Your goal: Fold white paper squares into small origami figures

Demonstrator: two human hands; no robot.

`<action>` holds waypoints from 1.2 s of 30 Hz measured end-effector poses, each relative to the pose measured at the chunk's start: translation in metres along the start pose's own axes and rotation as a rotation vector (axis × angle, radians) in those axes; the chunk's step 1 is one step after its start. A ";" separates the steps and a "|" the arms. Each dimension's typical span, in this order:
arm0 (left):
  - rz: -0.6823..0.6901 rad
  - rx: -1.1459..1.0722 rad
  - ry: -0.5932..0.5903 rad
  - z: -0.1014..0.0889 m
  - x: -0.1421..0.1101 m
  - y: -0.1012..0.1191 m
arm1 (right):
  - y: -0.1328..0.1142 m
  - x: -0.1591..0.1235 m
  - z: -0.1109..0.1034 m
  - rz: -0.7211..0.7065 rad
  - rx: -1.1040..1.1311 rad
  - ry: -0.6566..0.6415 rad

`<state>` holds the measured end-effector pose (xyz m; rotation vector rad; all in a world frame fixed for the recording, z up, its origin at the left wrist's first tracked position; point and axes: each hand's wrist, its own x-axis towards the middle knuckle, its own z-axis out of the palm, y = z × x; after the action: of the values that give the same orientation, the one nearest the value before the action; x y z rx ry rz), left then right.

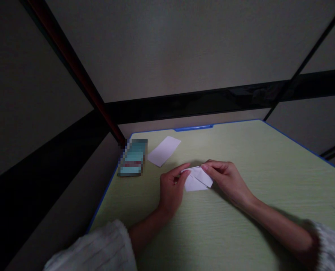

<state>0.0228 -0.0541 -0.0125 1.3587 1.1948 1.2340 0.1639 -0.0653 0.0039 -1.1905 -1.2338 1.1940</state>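
Note:
Between my two hands is a folded piece of white paper (197,180), with creases and an overlapping flap on its near face. My left hand (172,190) pinches its upper left corner between thumb and fingers. At the upper right edge, my right hand (226,177) grips it, thumb on the near side and fingers mostly behind. The paper is just above or on the tabletop; I cannot tell which. Behind my left hand lies a flat rectangular white sheet (164,150), apart from both hands.
A phone-like flat object (132,158), blurred into blocks, lies at the table's left edge. The pale green table (269,158) has a blue rim and a blue strip (194,128) at its far edge. Grey panels with black bands (195,99) rise behind and to the left.

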 end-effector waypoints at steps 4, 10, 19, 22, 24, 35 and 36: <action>-0.036 -0.044 -0.016 0.001 0.001 0.001 | -0.001 -0.002 0.001 -0.090 -0.125 0.042; -0.062 -0.100 -0.043 0.002 0.000 0.000 | 0.001 -0.003 0.002 -0.098 -0.158 0.068; -0.068 -0.147 -0.028 0.002 0.001 0.003 | 0.001 0.000 0.004 0.120 0.144 -0.032; -0.074 -0.157 -0.004 0.003 0.002 0.003 | 0.001 0.000 0.005 0.107 0.226 0.024; -0.080 -0.172 -0.002 0.003 0.004 0.003 | 0.001 0.000 0.005 0.088 0.246 0.040; -0.139 -0.228 -0.082 0.004 0.001 0.006 | -0.001 0.001 0.004 0.188 0.192 0.020; -0.143 -0.236 -0.090 0.004 0.001 0.006 | -0.002 0.001 0.004 0.188 0.190 0.032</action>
<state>0.0269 -0.0539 -0.0068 1.1235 1.0303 1.1595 0.1598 -0.0648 0.0059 -1.1977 -0.9772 1.3924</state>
